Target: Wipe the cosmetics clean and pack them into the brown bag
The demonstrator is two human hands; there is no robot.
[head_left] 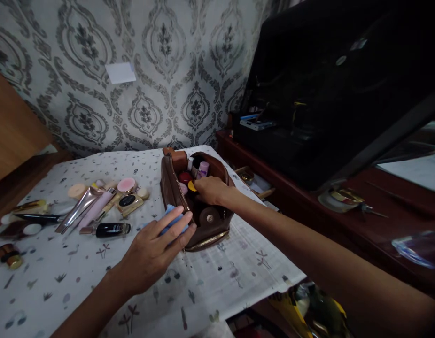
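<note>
A brown zip bag [175,188] stands wide open on the table, with cosmetics inside. My right hand [213,190] reaches into it, its fingers closed at a small round container with a yellow top [192,186]. Around that container sit a red round item [184,177], a lilac-capped tube [203,169] and a white-capped bottle [190,163]. At the bag's near left edge, my left hand [157,249] keeps a crumpled blue cloth [172,220] under its fingers, against the bag's side. The fingertips of my right hand are partly hidden inside the bag.
Left of the bag lie several cosmetics: a pink compact [127,185], a silver tube [78,209], a black bottle [112,229] and a perfume bottle [128,203]. A large black screen [309,103] stands on the dark red desk [372,206] at the right, with a tape roll [340,199].
</note>
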